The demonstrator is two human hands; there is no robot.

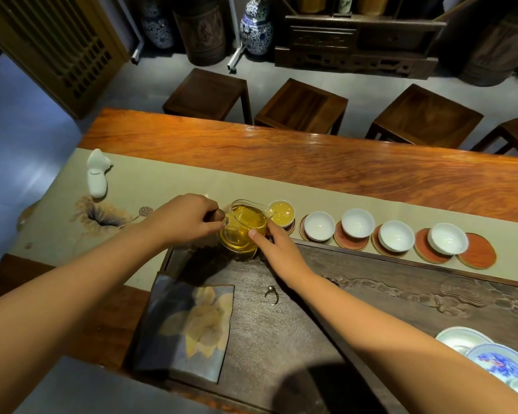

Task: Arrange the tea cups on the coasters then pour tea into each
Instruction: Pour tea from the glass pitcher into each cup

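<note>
A glass pitcher (242,231) of yellow tea tilts with its spout over the leftmost white cup (281,213), which holds yellow tea. My left hand (186,218) grips the pitcher's wooden handle. My right hand (277,245) rests straight fingers against the pitcher's side. To the right, several empty white cups sit on round red-brown coasters: one (319,226), another (358,223), a third (396,236), and the last (447,238). One bare coaster (480,251) lies at the row's right end.
A dark carved tea tray (371,294) lies below the cups, with a folded cloth (189,327) on its left. Blue-and-white porcelain dishes (497,363) sit at the lower right. A white ceramic piece (97,174) stands on the table runner (162,180) at the left. Stools stand beyond the table.
</note>
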